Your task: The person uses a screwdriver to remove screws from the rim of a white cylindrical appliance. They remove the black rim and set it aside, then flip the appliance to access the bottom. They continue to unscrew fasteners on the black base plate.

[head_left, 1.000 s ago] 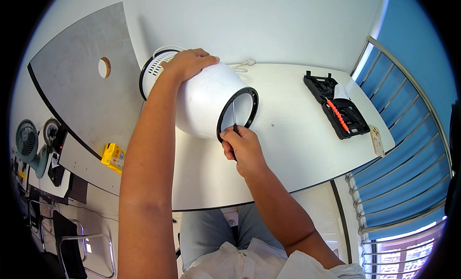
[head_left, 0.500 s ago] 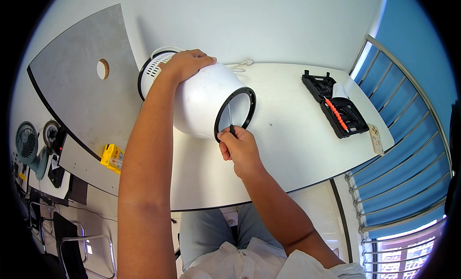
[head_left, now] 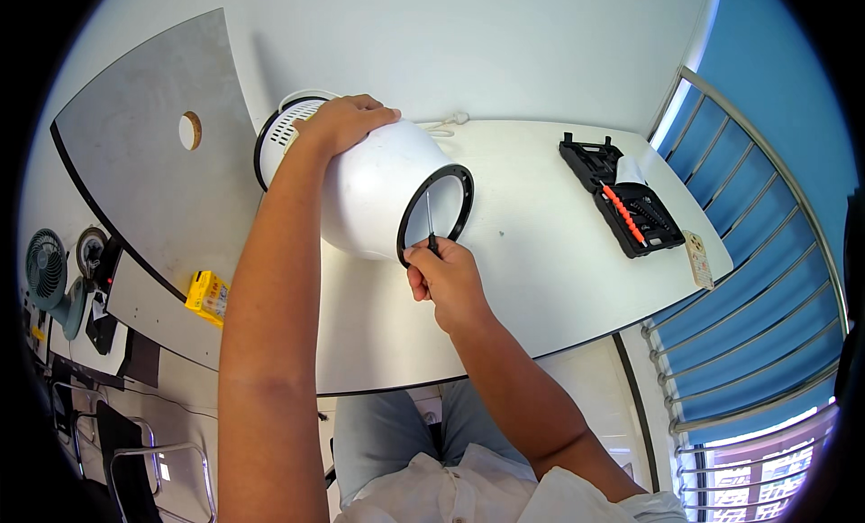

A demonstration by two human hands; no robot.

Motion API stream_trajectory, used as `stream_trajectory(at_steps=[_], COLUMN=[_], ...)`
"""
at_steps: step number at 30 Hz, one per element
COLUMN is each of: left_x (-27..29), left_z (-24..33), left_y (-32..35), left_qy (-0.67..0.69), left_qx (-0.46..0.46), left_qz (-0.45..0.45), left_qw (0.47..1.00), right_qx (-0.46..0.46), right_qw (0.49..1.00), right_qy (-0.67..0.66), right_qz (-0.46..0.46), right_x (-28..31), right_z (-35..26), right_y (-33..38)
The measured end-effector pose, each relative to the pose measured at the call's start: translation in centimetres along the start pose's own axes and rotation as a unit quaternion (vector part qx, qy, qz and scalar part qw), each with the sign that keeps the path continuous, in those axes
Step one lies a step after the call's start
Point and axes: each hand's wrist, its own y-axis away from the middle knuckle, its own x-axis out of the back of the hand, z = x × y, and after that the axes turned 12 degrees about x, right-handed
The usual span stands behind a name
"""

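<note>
One right hand is holding one screwdriver, fingers wrapping its black handle, the shaft pointing inside the black ring of one white appliance. The appliance is lying sideways on one white table. One left hand is resting on top, fingers wide. One open black toolbox, carrying one orange rod, is lying rightward; one plug is sitting behind.

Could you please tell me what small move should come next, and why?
I'd perhaps check that the screwdriver is seated before turning it: the right hand grips it, its shaft pointing inside the black rim of the white appliance, but the tip's contact can't be made out. The left hand rests on the appliance.
</note>
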Motion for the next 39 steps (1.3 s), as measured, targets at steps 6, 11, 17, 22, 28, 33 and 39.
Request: stream_trajectory(at_steps=[6,11,17,22,28,33,39], left_x=[0.1,0.1,0.1,0.5,0.2,0.2,0.3], left_z=[-0.1,-0.1,0.0,-0.1,0.5,0.2,0.7], left_y=[0.2,0.1,0.3,0.6,0.0,0.0,0.6], left_qy=[-0.011,-0.018,-0.022,-0.016,-0.027,-0.036,-0.010], left_qx=[-0.005,-0.003,0.002,0.002,0.017,0.032,0.032], left_qz=[0.009,0.007,0.006,0.003,-0.003,-0.011,-0.014], left_qw=[1.000,1.000,1.000,1.000,0.999,0.999,0.999], right_qx=[-0.001,-0.004,0.032,0.081,-0.015,0.013,0.125], right_qw=[1.000,1.000,0.999,0.962,0.792,0.807,0.835], right_qy=[0.001,-0.007,0.002,0.237,0.610,0.590,0.536], right_qz=[0.015,0.023,0.039,0.105,0.015,0.003,0.001], right_x=[-0.4,-0.3,1.5,10.7,16.9,17.4,18.1], right_z=[0.3,0.5,1.1,-0.8,0.8,1.1,2.4], right_y=[-0.3,-0.2,-0.1,-4.2,-9.0,-9.6,-9.6])
